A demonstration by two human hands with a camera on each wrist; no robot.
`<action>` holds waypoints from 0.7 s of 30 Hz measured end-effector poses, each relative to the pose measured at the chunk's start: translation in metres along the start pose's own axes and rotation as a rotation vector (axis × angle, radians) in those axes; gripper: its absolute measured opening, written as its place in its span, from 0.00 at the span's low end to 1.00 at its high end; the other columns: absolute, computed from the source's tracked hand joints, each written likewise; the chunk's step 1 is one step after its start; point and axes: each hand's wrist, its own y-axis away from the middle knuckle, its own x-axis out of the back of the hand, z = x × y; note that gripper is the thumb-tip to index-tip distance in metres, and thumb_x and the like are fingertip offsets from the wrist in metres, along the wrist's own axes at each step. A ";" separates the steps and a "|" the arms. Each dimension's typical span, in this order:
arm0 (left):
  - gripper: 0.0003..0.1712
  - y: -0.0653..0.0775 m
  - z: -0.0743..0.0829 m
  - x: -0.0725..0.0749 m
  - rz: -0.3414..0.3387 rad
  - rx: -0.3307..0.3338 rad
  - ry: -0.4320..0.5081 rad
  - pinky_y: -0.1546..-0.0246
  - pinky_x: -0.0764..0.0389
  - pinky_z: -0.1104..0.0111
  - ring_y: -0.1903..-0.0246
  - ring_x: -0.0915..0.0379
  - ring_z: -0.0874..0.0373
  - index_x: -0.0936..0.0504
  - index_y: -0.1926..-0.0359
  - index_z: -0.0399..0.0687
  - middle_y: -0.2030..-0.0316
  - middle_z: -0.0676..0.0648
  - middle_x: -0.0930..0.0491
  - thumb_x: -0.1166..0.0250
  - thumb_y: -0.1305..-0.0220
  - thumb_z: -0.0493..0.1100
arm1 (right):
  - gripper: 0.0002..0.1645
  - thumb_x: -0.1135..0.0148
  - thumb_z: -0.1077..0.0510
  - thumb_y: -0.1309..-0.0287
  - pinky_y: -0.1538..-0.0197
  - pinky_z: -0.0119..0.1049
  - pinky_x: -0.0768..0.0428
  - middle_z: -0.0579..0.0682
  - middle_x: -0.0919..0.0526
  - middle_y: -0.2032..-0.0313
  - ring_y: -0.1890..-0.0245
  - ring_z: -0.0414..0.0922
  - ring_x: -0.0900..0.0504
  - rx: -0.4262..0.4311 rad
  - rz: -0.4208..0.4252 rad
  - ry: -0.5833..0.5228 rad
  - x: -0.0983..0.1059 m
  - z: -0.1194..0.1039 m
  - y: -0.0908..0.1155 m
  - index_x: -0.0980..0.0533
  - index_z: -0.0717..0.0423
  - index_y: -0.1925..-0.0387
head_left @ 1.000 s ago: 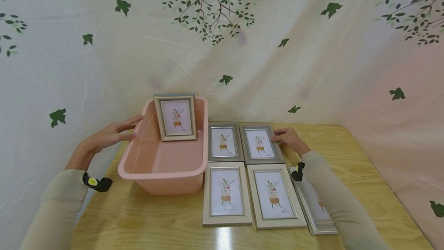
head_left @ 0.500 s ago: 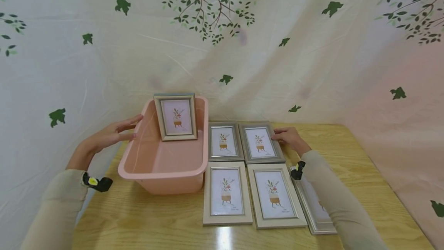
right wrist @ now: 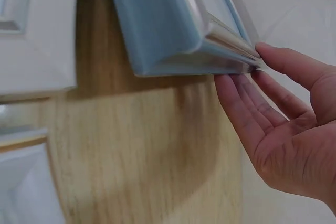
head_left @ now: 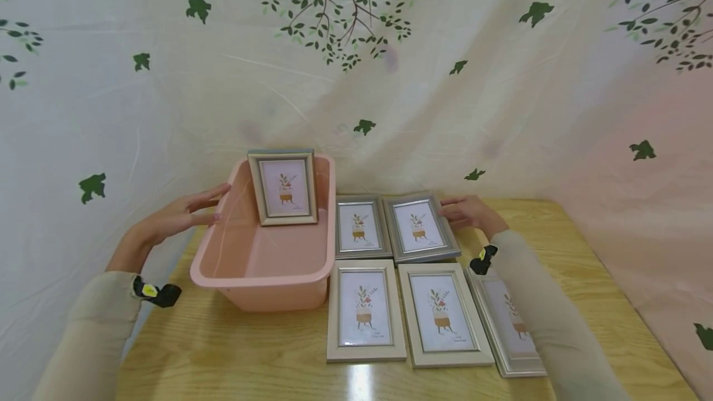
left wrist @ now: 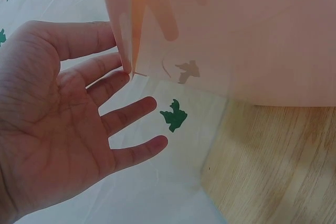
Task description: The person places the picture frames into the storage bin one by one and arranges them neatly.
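Note:
A pink plastic basin (head_left: 262,281) stands at the left of the table. At its left rim is my left hand (head_left: 172,218), which holds the rim lightly between thumb and fingers; in the left wrist view the lower fingers (left wrist: 139,150) spread free. One picture frame (head_left: 284,218) stands leaning inside the basin. My right hand (head_left: 470,215) pinches the right edge of a grey-silver picture frame (head_left: 418,257). Its thumb is on top and its fingers are below, as the right wrist view shows, and that edge is tilted up off the wood.
Another grey frame (head_left: 359,255) lies between the basin and the held one. Two cream frames (head_left: 364,354) (head_left: 453,359) lie in front. At the right, a pale frame (head_left: 515,364) is partly covered by the right sleeve. A leaf-printed cloth (head_left: 412,141) hangs behind the wooden table (head_left: 250,351).
My right hand has moved slightly up and to the right, raising the right edge of the grey picture frame. The left hand and the basin look the same.

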 end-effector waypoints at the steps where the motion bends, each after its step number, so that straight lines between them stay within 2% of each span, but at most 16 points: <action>1: 0.44 0.000 0.000 0.000 0.000 0.000 -0.002 0.36 0.40 0.28 0.25 0.54 0.26 0.55 0.18 0.49 0.19 0.33 0.57 0.42 0.24 0.46 | 0.38 0.36 0.58 0.32 0.42 0.48 0.17 0.51 0.13 0.51 0.57 0.39 0.15 -0.004 -0.017 -0.005 0.002 -0.002 -0.001 0.38 0.68 0.26; 6: 0.44 0.000 0.001 0.000 0.003 0.000 -0.006 0.36 0.39 0.29 0.25 0.54 0.26 0.55 0.18 0.48 0.19 0.33 0.57 0.42 0.25 0.46 | 0.41 0.39 0.60 0.30 0.35 0.51 0.22 0.48 0.15 0.52 0.54 0.41 0.16 -0.028 -0.106 -0.030 0.008 -0.010 -0.002 0.44 0.70 0.24; 9: 0.44 0.000 0.001 -0.001 0.001 0.000 -0.002 0.36 0.40 0.29 0.25 0.54 0.26 0.55 0.18 0.49 0.19 0.33 0.58 0.42 0.25 0.46 | 0.40 0.40 0.61 0.29 0.34 0.50 0.22 0.45 0.16 0.55 0.54 0.41 0.17 -0.040 -0.125 -0.040 0.010 -0.014 -0.003 0.44 0.71 0.24; 13: 0.44 0.001 0.001 -0.001 -0.002 -0.007 0.002 0.35 0.39 0.29 0.25 0.55 0.26 0.55 0.18 0.48 0.19 0.33 0.58 0.42 0.24 0.46 | 0.39 0.40 0.60 0.30 0.34 0.50 0.22 0.46 0.17 0.53 0.53 0.42 0.16 -0.038 -0.136 -0.027 0.010 -0.017 -0.002 0.43 0.71 0.25; 21: 0.44 0.000 0.000 -0.001 -0.001 -0.003 0.000 0.35 0.40 0.28 0.25 0.55 0.26 0.55 0.18 0.48 0.19 0.33 0.58 0.42 0.25 0.46 | 0.41 0.41 0.61 0.28 0.33 0.56 0.25 0.47 0.14 0.52 0.56 0.38 0.14 0.052 -0.156 -0.018 0.015 -0.019 0.005 0.48 0.71 0.24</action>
